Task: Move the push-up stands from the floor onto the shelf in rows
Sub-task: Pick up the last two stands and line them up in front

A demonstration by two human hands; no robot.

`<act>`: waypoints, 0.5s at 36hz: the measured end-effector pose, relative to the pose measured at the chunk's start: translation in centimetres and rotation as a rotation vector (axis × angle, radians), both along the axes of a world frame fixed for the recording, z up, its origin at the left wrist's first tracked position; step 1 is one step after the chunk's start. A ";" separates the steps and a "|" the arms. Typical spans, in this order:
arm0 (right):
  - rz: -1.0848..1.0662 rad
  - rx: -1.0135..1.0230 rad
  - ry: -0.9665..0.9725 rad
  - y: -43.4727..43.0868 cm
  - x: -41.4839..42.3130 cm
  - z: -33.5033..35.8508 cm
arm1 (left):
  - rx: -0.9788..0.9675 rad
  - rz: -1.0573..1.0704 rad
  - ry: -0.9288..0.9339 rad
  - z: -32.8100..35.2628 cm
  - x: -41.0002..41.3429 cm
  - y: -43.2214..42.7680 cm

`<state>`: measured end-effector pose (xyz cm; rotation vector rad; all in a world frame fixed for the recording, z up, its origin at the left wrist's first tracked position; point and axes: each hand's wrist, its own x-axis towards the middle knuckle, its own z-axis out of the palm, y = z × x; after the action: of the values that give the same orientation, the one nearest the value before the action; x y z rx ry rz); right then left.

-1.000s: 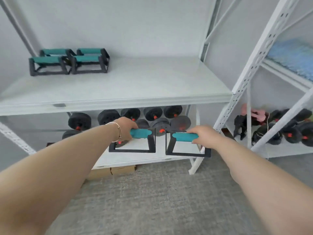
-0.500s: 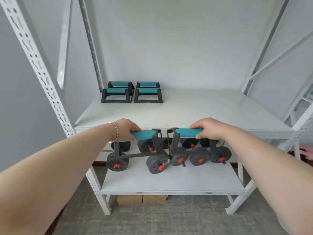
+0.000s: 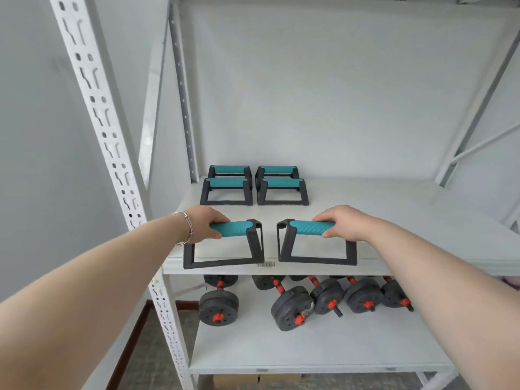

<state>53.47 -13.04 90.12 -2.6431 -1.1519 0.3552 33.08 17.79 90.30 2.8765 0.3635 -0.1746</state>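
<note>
Left hand [image 3: 203,225] is wrapped around the teal grip of the left push-up stand [image 3: 225,246], fingers curled over the top, thumb under. Right hand [image 3: 342,222] has the same closed grip on the right push-up stand [image 3: 316,243]. Both stands sit side by side at the front edge of the upper shelf [image 3: 394,220], a small gap between them; bases look level with the shelf board, but I can't tell if they're fully down or just above it.

At 12 o'clock from the hands, four placed push-up stands [image 3: 253,185] form a two-by-two block near the back-left corner, pairs nearly touching. Clear shelf between that block and the held pair, nothing blocking. Rest of the board toward 2 o'clock is bare.

White slotted upright [image 3: 112,153] runs down at 9 o'clock, just beside the left forearm. Bracelet [image 3: 187,229] on the left wrist. Barcode sticker [image 3: 266,265] on the shelf lip at 6 o'clock between the two bases. Lower shelf [image 3: 323,350] at 6 o'clock carries a row of black dumbbells [image 3: 309,299] with red collars.

Versus half a second ago: the held stands were hanging in front of the shelf edge, bases overlapping the dumbbells; now they're up over the board. View has closed in on the rack.
</note>
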 end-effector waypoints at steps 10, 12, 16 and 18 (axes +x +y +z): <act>0.060 -0.011 -0.006 6.6 8.5 -1.6 | 0.062 0.037 0.026 -1.8 6.2 5.3; 0.092 -0.006 -0.002 7.9 10.1 -2.0 | 0.064 0.040 0.024 -2.1 7.7 6.0; 0.161 -0.018 0.033 10.0 12.6 -2.6 | 0.082 0.042 0.053 -2.5 10.4 7.1; 0.172 -0.018 0.046 10.7 13.6 -2.9 | 0.087 0.045 0.071 -2.5 11.5 7.7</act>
<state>67.11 -2.33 87.22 -2.5430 -1.3713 0.4574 44.56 25.53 87.81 2.9504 0.4602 -0.2590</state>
